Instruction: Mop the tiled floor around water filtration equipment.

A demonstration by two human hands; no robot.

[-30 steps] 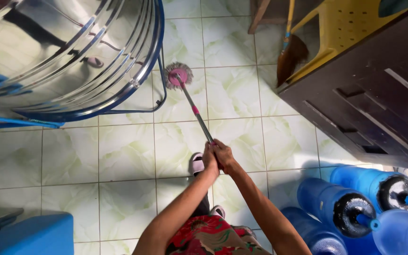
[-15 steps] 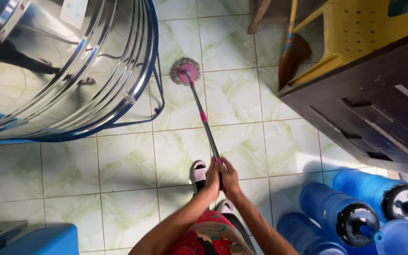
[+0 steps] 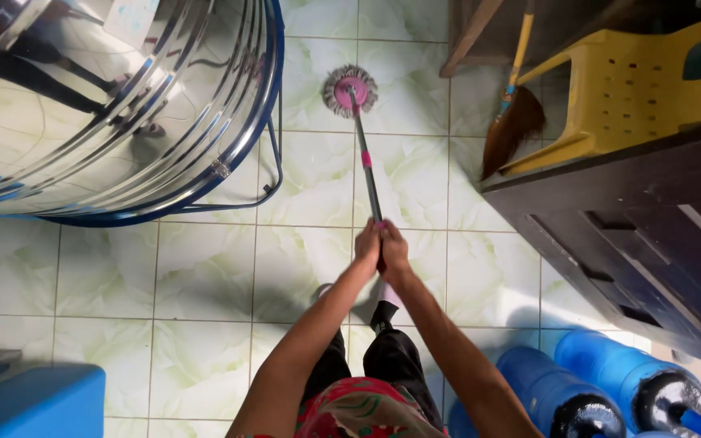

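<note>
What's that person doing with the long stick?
A person grips a mop handle with both hands, the left hand and right hand pressed side by side. The round pink mop head rests on the pale green tiled floor, beside a big shiny metal tank. A broom leans nearby.

home utility room | tiled floor [image 3: 204, 276] | steel tank [image 3: 99, 105] | water jugs [image 3: 602, 381] | broom [image 3: 509, 122]

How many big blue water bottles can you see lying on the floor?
2 clearly: one blue bottle at the bottom edge right of the person's arm, and another blue bottle beside it, nearer the dark cabinet. More may lie beyond the picture's edge.
</note>
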